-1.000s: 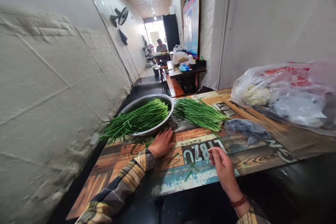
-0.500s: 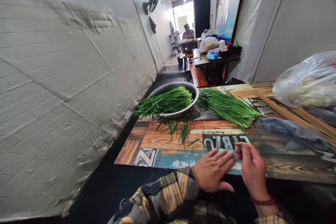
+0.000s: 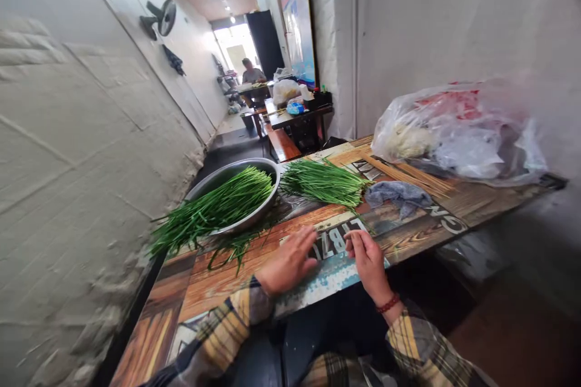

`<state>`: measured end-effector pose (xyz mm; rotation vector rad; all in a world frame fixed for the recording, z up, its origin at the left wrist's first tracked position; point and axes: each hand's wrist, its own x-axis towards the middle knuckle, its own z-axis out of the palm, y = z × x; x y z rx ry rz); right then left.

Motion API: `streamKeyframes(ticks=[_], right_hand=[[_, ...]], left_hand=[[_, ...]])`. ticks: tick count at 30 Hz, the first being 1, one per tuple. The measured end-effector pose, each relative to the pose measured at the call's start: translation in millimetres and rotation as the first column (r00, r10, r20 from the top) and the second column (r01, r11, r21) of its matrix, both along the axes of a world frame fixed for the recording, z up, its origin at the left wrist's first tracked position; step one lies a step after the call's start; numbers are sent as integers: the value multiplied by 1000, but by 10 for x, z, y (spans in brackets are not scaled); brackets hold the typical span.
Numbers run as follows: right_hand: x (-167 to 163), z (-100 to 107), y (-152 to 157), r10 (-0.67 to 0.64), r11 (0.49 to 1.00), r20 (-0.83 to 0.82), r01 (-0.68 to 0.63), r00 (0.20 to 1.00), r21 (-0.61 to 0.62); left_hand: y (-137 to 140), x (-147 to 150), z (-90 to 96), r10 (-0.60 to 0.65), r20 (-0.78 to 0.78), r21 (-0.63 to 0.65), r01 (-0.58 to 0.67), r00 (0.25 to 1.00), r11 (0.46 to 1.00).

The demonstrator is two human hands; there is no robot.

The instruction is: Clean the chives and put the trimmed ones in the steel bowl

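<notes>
My left hand (image 3: 287,263) is over the wood-patterned table (image 3: 327,281), palm down, with its fingers stretched out and nothing in them. To its right, my right hand (image 3: 368,260) is closed, thumb pressed to curled fingers; whatever it may pinch is hidden. Beyond both hands lies a bundle of garlic chives (image 3: 322,182) with its cut ends toward the right. A metal basin (image 3: 273,196) at the left holds another heap of garlic chives (image 3: 227,196), whose leaves hang over the rim. Loose chive scraps (image 3: 238,248) lie in front of the basin, near my left hand.
A grey rag (image 3: 399,193) lies right of the bundle, with wooden sticks (image 3: 417,176) behind it. Clear plastic bags (image 3: 467,133) stand at the table's right back. A brick-patterned wall (image 3: 68,193) runs along the left. Farther back, a person (image 3: 252,74) sits behind another table.
The view has turned to the right, showing more of the table's right side. My left hand has moved left, away from my right hand, toward the scraps. My right hand stays closed.
</notes>
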<state>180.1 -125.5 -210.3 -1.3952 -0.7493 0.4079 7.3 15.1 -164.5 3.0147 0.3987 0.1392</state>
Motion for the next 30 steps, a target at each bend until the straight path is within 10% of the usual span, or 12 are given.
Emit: streamKeyframes(ticks=[4, 11, 17, 21, 26, 30], right_hand=[[-35, -40, 1, -103, 994, 0, 103, 995, 46], [8, -88, 37, -147, 987, 36, 144, 988, 64], [-13, 0, 21, -46, 999, 130, 48, 990, -15], [3, -13, 6, -27, 999, 150, 31, 988, -26], [-13, -56, 40, -33, 997, 149, 42, 988, -60], [35, -31, 80, -102, 987, 300, 134, 949, -86]], left_hand=[[-360, 719, -181, -249, 18, -86, 249, 968, 965], [-227, 1354, -326, -390, 36, -96, 391, 920, 915], [329, 829, -293, -18, 35, 28, 17, 999, 999], [786, 360, -228, 342, 37, 59, -343, 939, 937], [565, 468, -87, 311, 344, -325, -199, 886, 925], [105, 765, -78, 416, 451, -717, 44, 790, 695]])
